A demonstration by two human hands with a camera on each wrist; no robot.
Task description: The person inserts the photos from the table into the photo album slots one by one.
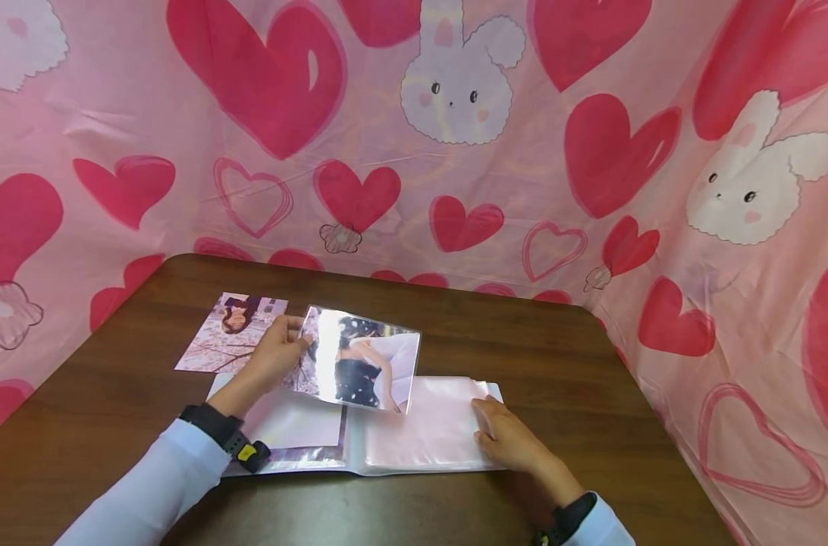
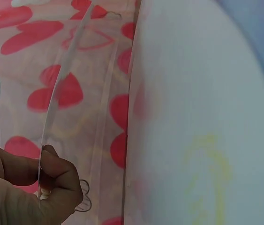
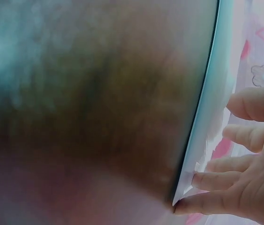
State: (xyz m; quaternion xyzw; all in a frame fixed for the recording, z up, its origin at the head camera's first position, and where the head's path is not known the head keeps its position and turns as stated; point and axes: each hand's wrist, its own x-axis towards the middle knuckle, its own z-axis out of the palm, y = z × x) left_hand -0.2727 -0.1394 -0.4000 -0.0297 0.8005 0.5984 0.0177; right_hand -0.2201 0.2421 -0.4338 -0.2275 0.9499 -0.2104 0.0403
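Note:
My left hand [image 1: 274,350] pinches a glossy photo [image 1: 380,362] by its left edge and holds it tilted above an open photo album [image 1: 428,436]. In the left wrist view, thumb and fingers of the left hand [image 2: 56,185] meet on either side of the thin photo [image 2: 56,89], seen edge-on. A pale sheet lies on the album's left page; the right page is a pinkish-white sleeve. My right hand [image 1: 512,438] touches the album's right edge. The right wrist view shows the right hand [image 3: 249,173] with its fingers extended along the album's edge [image 3: 207,108].
Another photo [image 1: 212,345], with a person and pink blossoms, lies on the brown wooden table [image 1: 557,356] beyond the album's left side. A pink cloth [image 1: 380,129] with hearts and rabbits hangs behind the table and along its sides.

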